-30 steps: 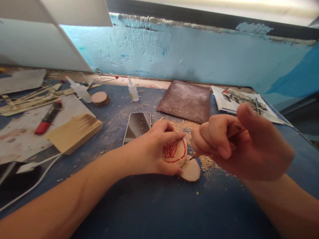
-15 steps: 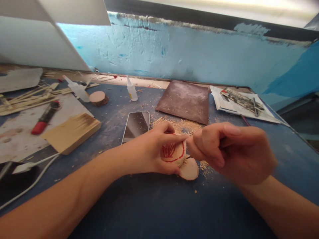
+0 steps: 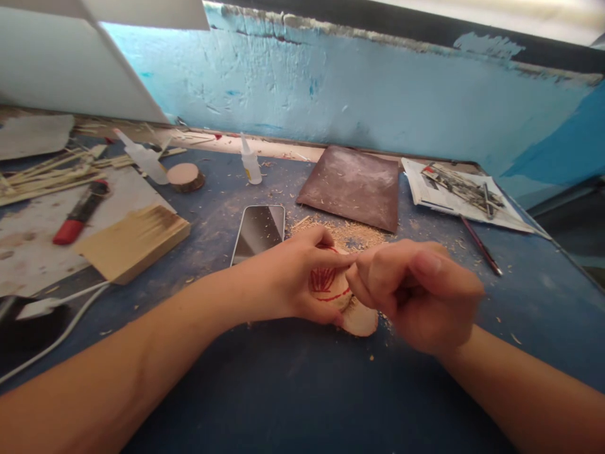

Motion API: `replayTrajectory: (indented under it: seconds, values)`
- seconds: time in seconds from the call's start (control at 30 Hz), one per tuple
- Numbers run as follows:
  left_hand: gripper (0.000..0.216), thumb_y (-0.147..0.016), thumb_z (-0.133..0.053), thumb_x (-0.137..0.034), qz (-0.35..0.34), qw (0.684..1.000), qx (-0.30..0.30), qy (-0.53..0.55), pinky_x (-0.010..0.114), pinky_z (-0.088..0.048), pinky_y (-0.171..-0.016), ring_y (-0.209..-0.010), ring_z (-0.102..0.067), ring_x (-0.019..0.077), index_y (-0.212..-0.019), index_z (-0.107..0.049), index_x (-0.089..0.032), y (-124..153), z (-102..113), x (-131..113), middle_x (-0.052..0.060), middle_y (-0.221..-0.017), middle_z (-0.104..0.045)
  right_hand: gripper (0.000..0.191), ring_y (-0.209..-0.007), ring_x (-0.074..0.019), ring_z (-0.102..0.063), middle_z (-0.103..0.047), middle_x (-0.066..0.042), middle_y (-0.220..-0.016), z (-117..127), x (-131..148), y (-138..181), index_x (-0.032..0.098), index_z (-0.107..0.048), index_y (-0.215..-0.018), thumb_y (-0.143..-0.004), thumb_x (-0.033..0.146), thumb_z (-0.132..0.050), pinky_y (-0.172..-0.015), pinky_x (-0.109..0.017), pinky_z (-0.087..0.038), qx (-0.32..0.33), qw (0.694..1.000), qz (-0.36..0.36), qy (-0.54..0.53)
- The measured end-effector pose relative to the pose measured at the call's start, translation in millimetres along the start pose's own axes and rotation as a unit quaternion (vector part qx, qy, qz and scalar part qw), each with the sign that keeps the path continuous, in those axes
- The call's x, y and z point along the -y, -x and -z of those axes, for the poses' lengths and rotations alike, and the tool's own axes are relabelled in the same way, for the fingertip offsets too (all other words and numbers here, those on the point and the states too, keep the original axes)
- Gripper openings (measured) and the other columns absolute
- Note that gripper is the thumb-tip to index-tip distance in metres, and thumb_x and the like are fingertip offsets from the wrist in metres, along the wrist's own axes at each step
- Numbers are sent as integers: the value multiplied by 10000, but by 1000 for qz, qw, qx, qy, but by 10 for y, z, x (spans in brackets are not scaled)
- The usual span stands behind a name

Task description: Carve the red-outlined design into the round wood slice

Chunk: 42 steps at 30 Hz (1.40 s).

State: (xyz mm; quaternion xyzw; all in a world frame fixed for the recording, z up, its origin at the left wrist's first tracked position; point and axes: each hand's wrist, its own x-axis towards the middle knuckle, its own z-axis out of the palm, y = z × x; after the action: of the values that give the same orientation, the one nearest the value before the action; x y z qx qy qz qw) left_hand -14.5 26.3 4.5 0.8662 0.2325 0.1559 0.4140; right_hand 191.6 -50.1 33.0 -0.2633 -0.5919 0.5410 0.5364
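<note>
My left hand (image 3: 297, 274) is closed around a pale wooden piece (image 3: 326, 282) with red lines drawn on its face, thumb along the top and fingers below. Pressed close to its right edge is my right hand (image 3: 416, 293), a fist wrapped round a thin tool that its fingers now hide. Only a thin dark tip of that tool showed a moment earlier. Under the marked piece, on the blue tabletop, rests a small pale wood slice (image 3: 363, 321). Wood shavings (image 3: 362, 236) lie scattered just behind both hands.
A phone (image 3: 259, 233) lies behind my left forearm, and brown sandpaper (image 3: 350, 189) farther back. Left are a wood block (image 3: 137, 243), a red-and-black tool (image 3: 82, 211), a glue bottle (image 3: 251, 165) and a bark-edged slice (image 3: 186, 177). A brush (image 3: 479, 244) lies right.
My right fist has moved left and turned, so the tool's dark tip is hidden and the brush at right is uncovered. My left hand still holds the marked piece.
</note>
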Motion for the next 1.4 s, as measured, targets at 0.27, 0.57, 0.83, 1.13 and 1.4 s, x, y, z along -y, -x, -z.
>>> replayTrajectory:
  seconds: [0.27,0.57,0.83,1.13,1.4]
  values:
    - [425,-752,-1042,-410,-5,1000,5,-24,528,-539,-1149,-1227,-624,327,-1130,-874,-313,-36,22,2,69,-1294,-603,728,-391,-99,-191,-273,58,-472,65,-167,-235,237,-498,-527,-1078,709,-551,-401,-289,-186,-98,983,-96,-121]
    - [523,-803,-1025,-444,-13,1000,3,-25,474,-565,-1162,-1264,-654,320,-1286,-865,-323,31,74,-68,82,-1344,-635,329,-492,-133,-260,-260,67,-571,252,117,-206,243,-628,-712,-994,413,-622,-479,-295,-274,28,982,-123,-143]
    - [530,-800,-1034,-400,4,1000,11,-16,543,-508,-1263,-1375,-630,356,-1304,-872,-373,58,69,-57,80,-1447,-636,794,-435,-125,-342,-351,12,-470,124,291,-152,221,-490,-523,-1208,603,-369,-487,-329,-328,10,999,-33,-41]
    - [464,-808,-1037,-419,-8,1000,13,0,534,-529,-1235,-1348,-610,339,-1246,-888,-393,15,51,-16,58,-1384,-631,742,-444,-141,-335,-382,8,-484,-51,143,-18,242,-571,-527,-1179,591,-504,-488,-377,-300,-81,996,-22,-10]
    - [424,-779,-1048,-437,-15,999,24,-23,523,-555,-1128,-1241,-612,339,-1137,-867,-302,-33,46,-16,80,-1292,-609,688,-419,-119,-306,-385,26,-487,-112,-33,-168,241,-567,-536,-1118,596,-662,-445,-366,-224,-176,981,-69,-33]
